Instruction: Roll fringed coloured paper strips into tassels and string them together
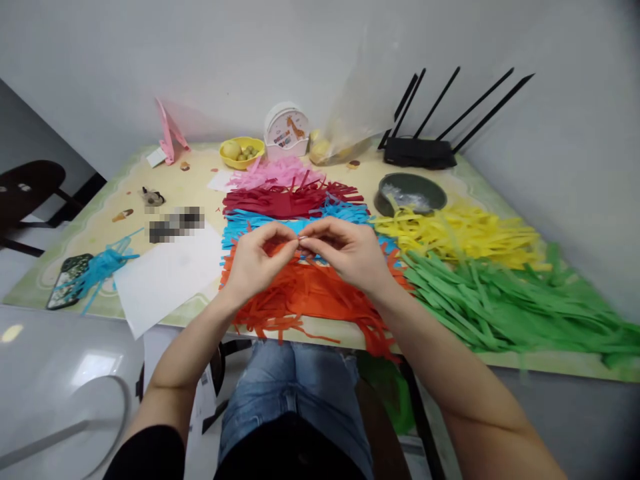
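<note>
My left hand (257, 257) and my right hand (347, 252) meet above the table, fingertips pinched together on a tiny piece between them that is too small to name. Directly under them lies a heap of orange paper strips (310, 297), spilling over the table's front edge. Behind it lie blue strips (300, 220), dark red strips (285, 199) and pink strips (275, 173). Yellow strips (460, 230) and a large heap of green strips (510, 300) spread to the right of my right hand.
White paper sheets (165, 277) lie left of my hands, with a phone (67, 280) under loose blue strips (100, 267). A dark bowl (413, 190), a black router (420, 150), a yellow fruit bowl (243, 150) and a round white tin (286, 130) stand at the back.
</note>
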Demonstrator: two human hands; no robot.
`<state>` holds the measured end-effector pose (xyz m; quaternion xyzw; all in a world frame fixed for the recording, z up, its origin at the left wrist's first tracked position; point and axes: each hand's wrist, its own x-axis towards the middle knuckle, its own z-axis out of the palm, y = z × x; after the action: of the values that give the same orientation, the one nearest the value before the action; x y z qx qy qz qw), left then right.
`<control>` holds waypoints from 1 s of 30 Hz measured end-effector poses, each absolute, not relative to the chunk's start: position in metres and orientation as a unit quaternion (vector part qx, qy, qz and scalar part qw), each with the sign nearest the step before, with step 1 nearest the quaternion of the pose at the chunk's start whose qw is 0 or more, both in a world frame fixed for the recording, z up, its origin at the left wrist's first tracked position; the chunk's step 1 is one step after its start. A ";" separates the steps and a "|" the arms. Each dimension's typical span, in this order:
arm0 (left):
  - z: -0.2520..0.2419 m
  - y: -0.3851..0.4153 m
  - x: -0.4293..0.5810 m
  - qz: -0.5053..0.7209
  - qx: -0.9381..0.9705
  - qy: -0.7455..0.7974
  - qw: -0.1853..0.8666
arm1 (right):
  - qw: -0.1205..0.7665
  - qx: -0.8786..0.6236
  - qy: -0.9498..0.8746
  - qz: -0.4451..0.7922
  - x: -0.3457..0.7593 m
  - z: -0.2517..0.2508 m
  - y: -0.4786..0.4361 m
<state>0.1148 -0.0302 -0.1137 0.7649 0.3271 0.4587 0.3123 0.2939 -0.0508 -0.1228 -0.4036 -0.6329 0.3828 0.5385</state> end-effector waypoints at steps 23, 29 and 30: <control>-0.119 -0.013 0.119 0.456 0.618 0.329 0.549 | 0.555 -0.407 -0.613 0.389 0.313 -0.115 -0.042; -0.117 -0.007 0.106 0.470 0.609 0.361 0.526 | 0.596 -0.638 -0.457 0.169 0.445 -0.122 0.031; -0.115 -0.006 0.104 0.473 0.612 0.362 0.521 | 0.540 -0.703 -0.441 0.139 0.470 -0.125 0.041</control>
<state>0.1040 -0.0063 -0.1153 0.6115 0.3619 0.4729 0.5210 0.4700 0.0406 -0.1250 -0.7033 -0.4407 0.1394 0.5402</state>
